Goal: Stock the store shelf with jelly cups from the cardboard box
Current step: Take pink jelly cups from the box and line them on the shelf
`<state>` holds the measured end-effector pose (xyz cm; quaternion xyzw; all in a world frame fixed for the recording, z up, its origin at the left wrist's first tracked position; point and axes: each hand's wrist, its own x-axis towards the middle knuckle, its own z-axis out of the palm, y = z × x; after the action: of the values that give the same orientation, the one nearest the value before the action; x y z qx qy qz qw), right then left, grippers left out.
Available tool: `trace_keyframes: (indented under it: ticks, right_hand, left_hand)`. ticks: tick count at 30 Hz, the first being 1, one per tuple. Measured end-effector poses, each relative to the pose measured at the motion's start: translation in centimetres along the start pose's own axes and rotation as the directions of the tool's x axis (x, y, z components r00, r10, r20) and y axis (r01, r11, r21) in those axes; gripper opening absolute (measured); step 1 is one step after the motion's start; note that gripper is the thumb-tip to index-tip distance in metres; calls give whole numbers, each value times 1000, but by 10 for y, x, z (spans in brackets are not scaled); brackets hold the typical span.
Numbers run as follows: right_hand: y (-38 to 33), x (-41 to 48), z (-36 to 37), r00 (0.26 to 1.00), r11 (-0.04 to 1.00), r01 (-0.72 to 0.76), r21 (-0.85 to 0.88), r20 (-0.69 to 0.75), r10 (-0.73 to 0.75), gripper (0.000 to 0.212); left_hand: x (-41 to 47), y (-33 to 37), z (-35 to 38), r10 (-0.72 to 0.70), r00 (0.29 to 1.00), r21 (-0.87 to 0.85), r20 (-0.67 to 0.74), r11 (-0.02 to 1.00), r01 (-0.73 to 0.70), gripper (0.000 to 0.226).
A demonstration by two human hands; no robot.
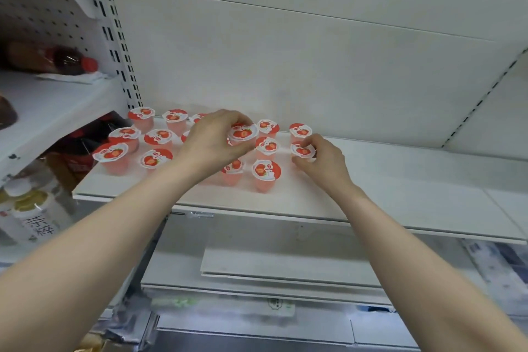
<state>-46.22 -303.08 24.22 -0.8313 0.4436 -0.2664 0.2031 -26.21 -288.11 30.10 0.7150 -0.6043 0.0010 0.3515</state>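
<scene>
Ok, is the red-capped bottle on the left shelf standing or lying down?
Lying down. The bottle rests on its side on the left shelf, with its red cap pointing right.

Only two arms are seen here, tbh: the left arm (pixel 114 231) and right arm (pixel 414 251) are shown bare right down to the frame edge. The left hand (pixel 211 146) and right hand (pixel 323 163) are left uncovered too. Nails can't be made out.
</scene>
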Motion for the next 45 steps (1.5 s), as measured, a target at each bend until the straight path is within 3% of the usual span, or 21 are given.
trace_keyframes:
  ticks: [6,13,18,23,32,38,45]
  right_hand:
    - [-2,-1,-20,997,990,53,-127,61,-46,44]
    - [-34,-21,-46,980,988,142,54,130,-147,60]
    - [-45,-30,-52,985,969,143,200,63,-159,53]
    - [-35,-37,-50,993,967,99,235,34,-110,45]
    - [5,-66,-37,998,988,8,153,55,-17,55]
    - [7,-71,-14,998,989,18,149,53,-26,36]
    - [6,-66,1,999,993,37,113,13,-39,36]
  left_hand:
    - [2,5,14,0,1000,-27,20,1000,0,34]
    - [15,38,25,14,1000,-130,24,991,-11,22]
    - [23,63,38,62,997,-173,54,984,-51,24]
    - [19,64,46,110,987,-228,118,970,-80,34]
    - [-23,6,38,244,953,145,180,951,-272,26]
    - [-40,-7,40,247,948,210,201,934,-288,29]
    - [-40,-11,42,229,953,215,198,939,-270,28]
